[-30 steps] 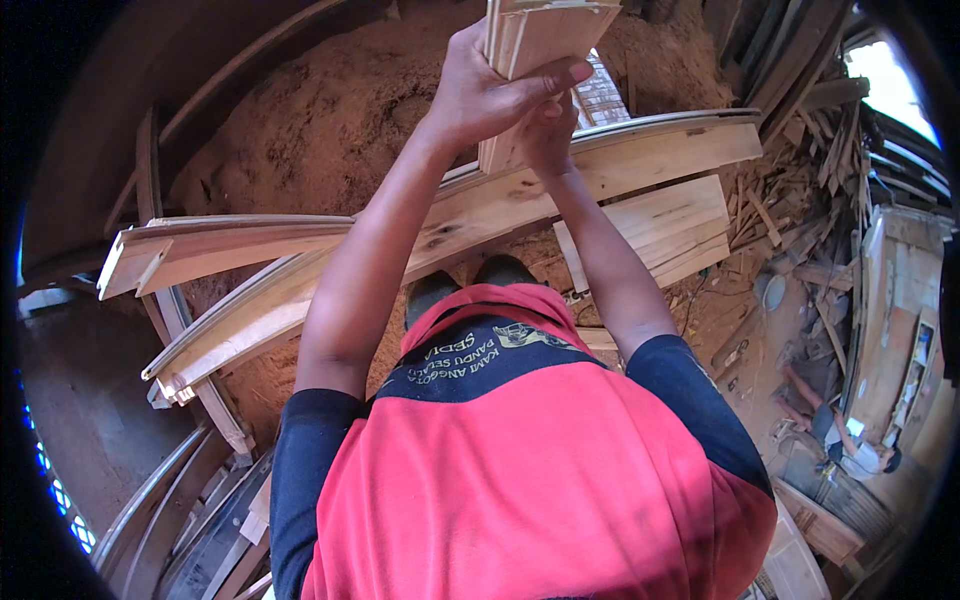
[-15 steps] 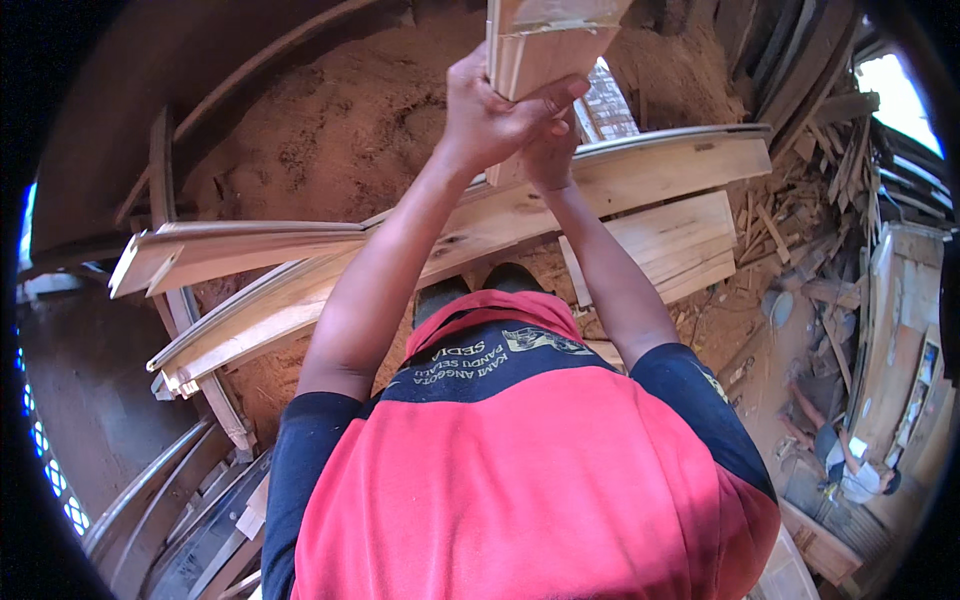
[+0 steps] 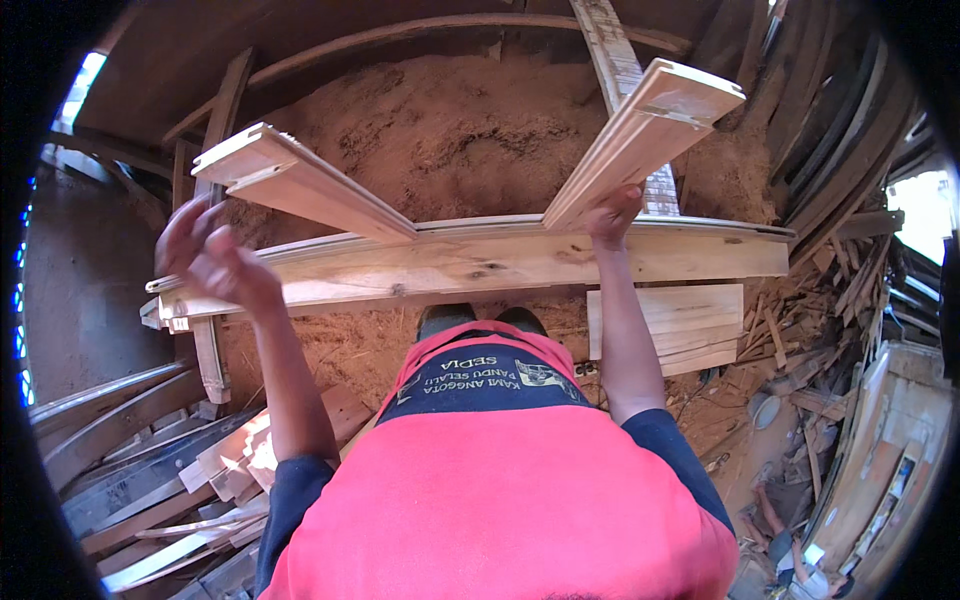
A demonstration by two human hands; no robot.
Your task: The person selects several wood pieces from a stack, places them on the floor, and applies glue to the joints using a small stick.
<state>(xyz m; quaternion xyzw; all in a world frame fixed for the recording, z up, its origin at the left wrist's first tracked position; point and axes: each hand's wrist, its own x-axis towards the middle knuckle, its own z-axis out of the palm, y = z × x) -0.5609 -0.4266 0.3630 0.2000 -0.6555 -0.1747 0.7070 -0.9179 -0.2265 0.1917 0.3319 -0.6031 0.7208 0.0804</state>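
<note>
Up in the right part of the frame, the right hand (image 3: 612, 212) is closed on the low end of a grooved wooden board (image 3: 640, 140). That board tilts up and away toward the top right, and its cut end shows a notch. Its low end sits just over a long plank (image 3: 480, 265) that runs flat across the middle of the frame.

On the left side of the frame, the left hand (image 3: 215, 262) is up and blurry, with the fingers spread loose. It holds nothing. It is just beside a second grooved board (image 3: 305, 185), which slants from the upper left down to the long plank, but I cannot tell if the hand touches it.

Behind the boards, a big heap of red-brown sawdust (image 3: 450, 130) fills the upper middle. Two dark shoes (image 3: 480, 322) peek out below the long plank, above the pink shirt (image 3: 500, 490) at the bottom. A short stack of planks (image 3: 670, 325) lies at the middle right. Wood scraps (image 3: 800, 320) are scattered at the right, and more loose boards (image 3: 150, 470) lie at the lower left
</note>
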